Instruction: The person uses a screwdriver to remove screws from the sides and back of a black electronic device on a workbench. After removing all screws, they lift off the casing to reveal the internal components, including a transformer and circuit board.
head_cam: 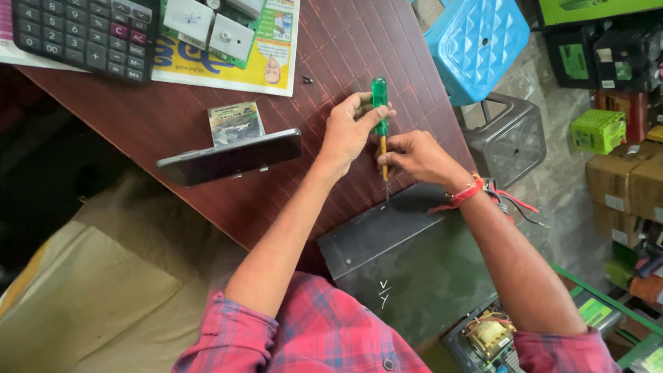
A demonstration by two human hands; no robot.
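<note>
Calculator: a dark calculator (pixel 83 31) lies at the far left corner of the reddish-brown counter (pixel 173 124), resting partly on paper
Printed sheet: a yellow printed sheet (pixel 238 59) lies just right of it, with a green circuit board (pixel 207 24) carrying pale square parts on top
Phone: a black phone (pixel 231 157) lies long side across the counter, propped at a tilt, with a small card (pixel 236 122) just behind it
Screw: a small dark screw (pixel 307 79) sits alone on the counter, near the sheet's corner
Left hand: the left hand (pixel 349 131) is closed around the green handle of the screwdriver, thumb and fingers wrapped at its top
Screwdriver: the screwdriver (pixel 381 128) stands nearly upright in view, long axis running from far to near, green handle away from the person, yellow shaft and tip pointing down toward the near edge of the counter
Metal case: the tip meets the upper edge of a dark metal case (pixel 407 262) held against the counter's edge at the person's lap
Right hand: the right hand (pixel 414 155) pinches the shaft low down, fingers closed on it; a red thread band (pixel 466 193) circles the wrist
Stool: a blue plastic stool (pixel 476 41) stands on the floor to the right, a grey one (pixel 507 135) beside it
</note>
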